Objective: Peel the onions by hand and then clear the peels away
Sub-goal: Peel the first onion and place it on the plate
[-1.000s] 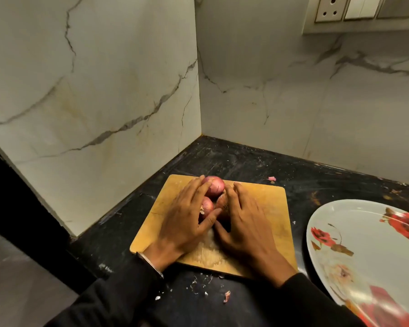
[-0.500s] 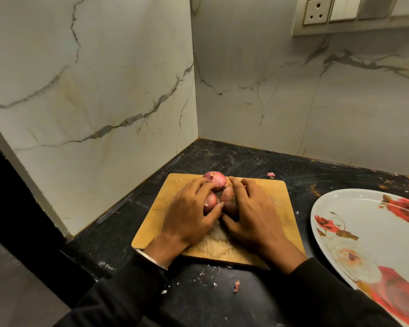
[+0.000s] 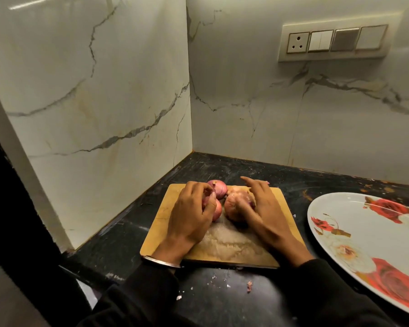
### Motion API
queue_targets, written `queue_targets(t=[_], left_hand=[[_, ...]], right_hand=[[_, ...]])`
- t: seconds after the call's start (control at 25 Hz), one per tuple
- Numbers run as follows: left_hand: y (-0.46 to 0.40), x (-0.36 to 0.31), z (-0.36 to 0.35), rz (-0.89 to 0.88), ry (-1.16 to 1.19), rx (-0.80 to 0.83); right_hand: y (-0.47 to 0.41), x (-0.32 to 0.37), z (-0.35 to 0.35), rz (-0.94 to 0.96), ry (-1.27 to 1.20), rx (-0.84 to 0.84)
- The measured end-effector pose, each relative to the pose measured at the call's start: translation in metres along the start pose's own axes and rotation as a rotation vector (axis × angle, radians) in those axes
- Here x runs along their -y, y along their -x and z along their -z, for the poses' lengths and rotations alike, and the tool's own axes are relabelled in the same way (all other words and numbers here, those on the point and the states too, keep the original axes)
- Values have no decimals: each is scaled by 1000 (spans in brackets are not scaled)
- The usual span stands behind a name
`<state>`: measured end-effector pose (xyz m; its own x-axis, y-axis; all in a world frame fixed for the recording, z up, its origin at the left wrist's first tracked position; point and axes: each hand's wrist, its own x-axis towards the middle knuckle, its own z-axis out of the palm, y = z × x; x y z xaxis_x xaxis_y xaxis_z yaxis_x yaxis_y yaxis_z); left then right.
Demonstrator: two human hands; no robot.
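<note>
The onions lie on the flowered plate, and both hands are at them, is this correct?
Not quite. The head view shows the onions lying on the wooden cutting board; the flowered plate to its right holds none. Both the left hand and right hand are indeed at them.

Two bare hands, left hand (image 3: 191, 217) and right hand (image 3: 266, 214), no rings or gloves to be seen on either. Fingernails short, as far as can be made out. Around the left wrist a thin, plain metal bangle (image 3: 160, 261), silver in tone, smooth and unmarked, catching a pale line of light along its edge. Just behind the bangle, a black left sleeve (image 3: 137, 297), long and of soft, matte cloth, loosely creased, without print or visible seam. On the other arm a matching black right sleeve (image 3: 326, 296), ending at the wrist, cuff plain, no buttons or markings visible.
</note>
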<state>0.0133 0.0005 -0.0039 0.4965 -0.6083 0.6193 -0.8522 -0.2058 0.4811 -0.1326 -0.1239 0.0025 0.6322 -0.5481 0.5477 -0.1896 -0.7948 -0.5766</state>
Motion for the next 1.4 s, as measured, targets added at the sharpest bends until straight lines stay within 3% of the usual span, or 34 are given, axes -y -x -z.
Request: queue_targets(t=[0.16, 0.56, 0.76, 0.96, 1.12, 1.4], left_hand=[[0, 3, -2, 10, 14, -41], [5, 5, -2, 45, 3, -125], [7, 5, -3, 129, -122, -50], [9, 3, 0, 170, -144, -23], [10, 4, 0, 118, -145, -34], [6, 1, 7, 72, -70, -209]], right_hand=[[-5, -3, -2, -52, -26, -150], [3, -4, 3, -47, 63, -37], [6, -7, -1, -32, 137, 40], [6, -5, 0, -22, 54, 31], [8, 3, 3, 49, 25, -21], [8, 16, 2, 199, 9, -187]])
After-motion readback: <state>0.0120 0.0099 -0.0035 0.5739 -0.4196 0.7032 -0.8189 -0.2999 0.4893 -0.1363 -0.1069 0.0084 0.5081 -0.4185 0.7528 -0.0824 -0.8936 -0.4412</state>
